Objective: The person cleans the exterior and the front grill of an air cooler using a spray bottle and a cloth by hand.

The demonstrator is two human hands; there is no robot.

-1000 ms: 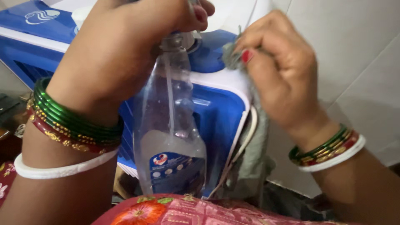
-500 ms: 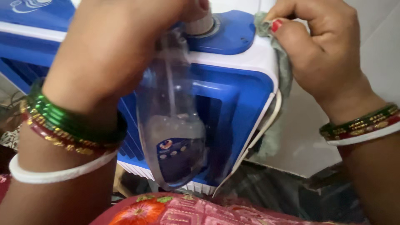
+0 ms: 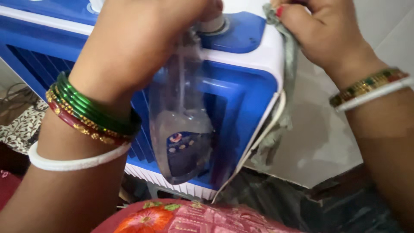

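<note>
Grip first: left hand (image 3: 142, 47) is closed around the neck and trigger head of a clear plastic spray bottle (image 3: 181, 129), fingers wrapped over the top so that the nozzle itself is hidden. Bottle hangs below the fist toward 6 o'clock, tilted slightly, with liquid filling roughly its lower half and a dark blue label near the base. It is held in front of the blue face of the appliance; whether it touches that face cannot be told.

Right hand (image 3: 323, 34) is at 1 o'clock in the frame, fingers pinched shut on a grey-green cloth (image 3: 286, 73). Cloth is pressed against the upper right corner of a blue and white air cooler (image 3: 241, 90) and drapes down its right edge toward 5 o'clock (the lower end hangs loose and frayed).

Cooler occupies the centre and 10 o'clock area. Its top panel carries a white knob (image 3: 212, 25) set in a blue recess, directly behind the left fingertips. A white cord (image 3: 258, 138) runs down the right edge of the cooler, just beside the hanging cloth.

Both wrists carry green, red-gold and white bangles (image 3: 90, 116). At 6 o'clock a red floral garment (image 3: 185, 218) fills the lower margin. At 3 o'clock a pale tiled wall (image 3: 375, 26) stands behind the right forearm.
</note>
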